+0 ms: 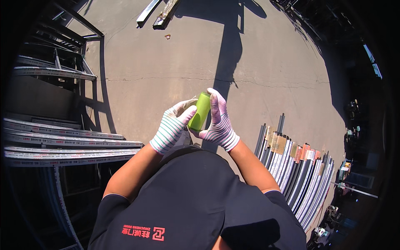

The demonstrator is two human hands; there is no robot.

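Note:
In front of my chest I hold a bright green, roll-like object (200, 111), tilted with its top end toward the right. Its exact kind I cannot make out. My left hand (174, 123), in a white work glove with green stripes, grips its left side, the thumb pressed against its face. Along the right side and the lower end, my right hand (216, 121) is closed round it in a glove of the same kind with a pinkish tint. The palms hide part of both edges.
Long wrapped profiles (71, 154) lie stacked on a rack at the left. Many upright-bundled metal bars (296, 166) stand close together at the right. Two more profiles (155, 14) lie on the concrete floor (166, 62) farther off. A dark metal frame (75, 33) stands at the far left.

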